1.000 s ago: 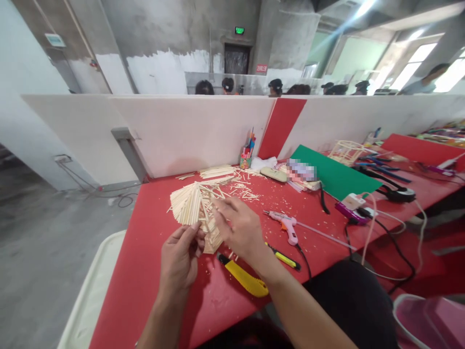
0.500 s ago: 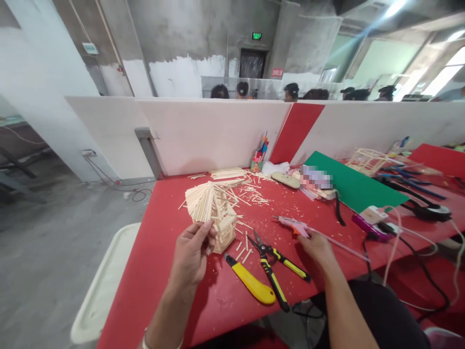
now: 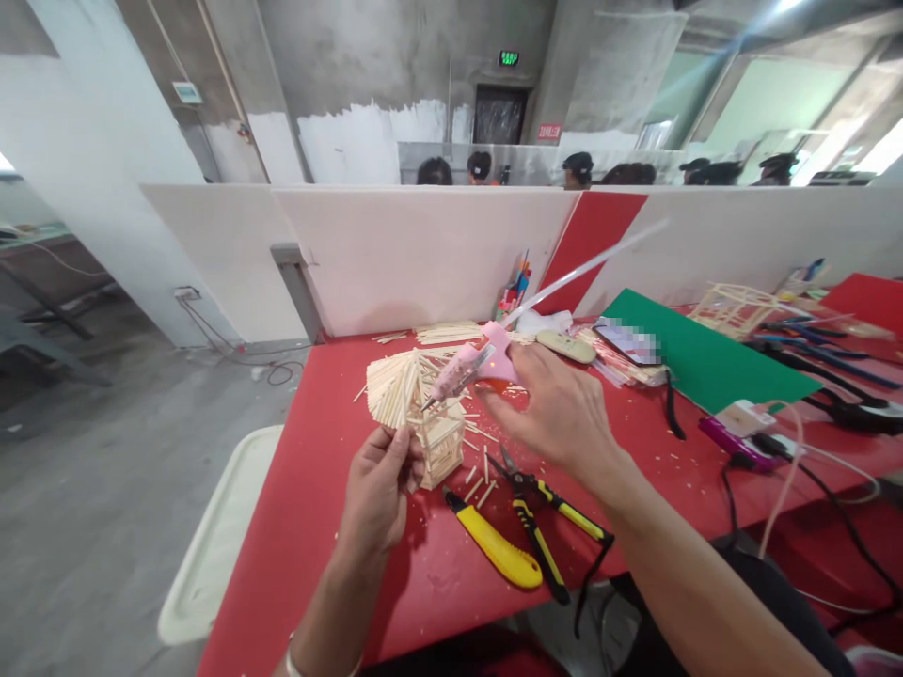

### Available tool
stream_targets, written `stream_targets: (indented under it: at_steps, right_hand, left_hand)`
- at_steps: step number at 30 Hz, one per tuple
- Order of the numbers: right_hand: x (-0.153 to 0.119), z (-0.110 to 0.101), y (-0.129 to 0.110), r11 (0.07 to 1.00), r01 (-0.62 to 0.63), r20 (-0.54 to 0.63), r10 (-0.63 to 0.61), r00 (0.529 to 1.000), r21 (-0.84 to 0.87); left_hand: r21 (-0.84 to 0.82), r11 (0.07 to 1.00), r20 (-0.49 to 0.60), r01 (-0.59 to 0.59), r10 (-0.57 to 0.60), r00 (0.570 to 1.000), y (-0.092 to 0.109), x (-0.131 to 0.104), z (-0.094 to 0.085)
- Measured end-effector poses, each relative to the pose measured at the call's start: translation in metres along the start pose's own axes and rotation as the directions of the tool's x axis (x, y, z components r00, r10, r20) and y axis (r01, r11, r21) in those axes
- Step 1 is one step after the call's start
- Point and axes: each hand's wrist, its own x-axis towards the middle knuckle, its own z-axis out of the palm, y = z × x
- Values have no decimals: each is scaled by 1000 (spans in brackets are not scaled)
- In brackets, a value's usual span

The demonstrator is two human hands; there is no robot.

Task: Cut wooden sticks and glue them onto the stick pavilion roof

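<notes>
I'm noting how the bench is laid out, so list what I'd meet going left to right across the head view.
Pale stool-like slab → stick model → right hand → purple power strip. Left out for overlapping the stick model: left hand, pink glue gun.

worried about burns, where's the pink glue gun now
The pink glue gun is near the head view's centre, in the right hand, pointing left toward the stick model.

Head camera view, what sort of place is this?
Probably a shared craft workshop: the right hand holds a pink glue gun by a stick model, and people's heads show beyond the partition.
</notes>
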Motion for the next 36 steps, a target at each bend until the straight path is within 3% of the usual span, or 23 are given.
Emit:
stream_targets:
  at_steps: [5,11,36]
  right_hand:
    - [1,9,-6,993,84,26,-82,996,-86]
    - [1,10,-11,991,115,56,-111,992,-72]
    - [0,12,-9,992,108,30,-106,994,-68]
  left_hand:
    - [9,1000,3,-6,6,1000,0,-1,-4]
    - [6,1000,5,-11,11,1000,-1,-2,-4]
    - [9,1000,-16,-20,20,1000,-5,-5,-4]
